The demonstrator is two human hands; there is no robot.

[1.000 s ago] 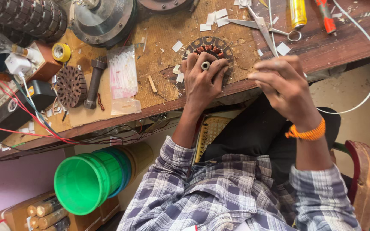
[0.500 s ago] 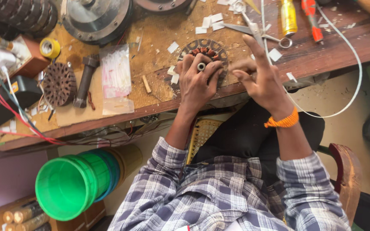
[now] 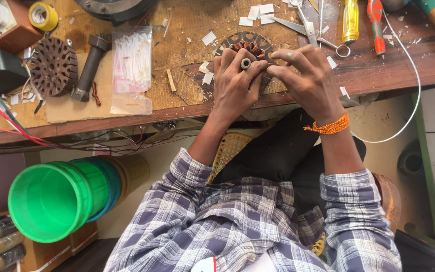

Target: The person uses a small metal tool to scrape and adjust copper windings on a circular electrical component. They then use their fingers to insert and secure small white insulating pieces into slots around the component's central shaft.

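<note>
A round motor stator with copper windings [image 3: 246,42] lies on the wooden workbench [image 3: 187,30] near its front edge. My left hand [image 3: 235,85] rests over its near side, fingers curled around the central hub. My right hand [image 3: 305,80], with an orange thread band on the wrist, touches the stator's right rim, fingertips pinched at the windings. Both hands cover much of the stator. Small white paper slips [image 3: 258,12] lie scattered around it.
A second bare stator core [image 3: 54,66], a dark bolt-like tool [image 3: 89,65] and a clear bag of white strips [image 3: 132,68] lie to the left. Scissors [image 3: 310,30], a yellow screwdriver [image 3: 350,20] and a red one [image 3: 374,25] lie behind. Green buckets [image 3: 56,199] stand below.
My right hand has come down from above the bench edge onto the stator's right side. The view has shifted closer to the bench.
</note>
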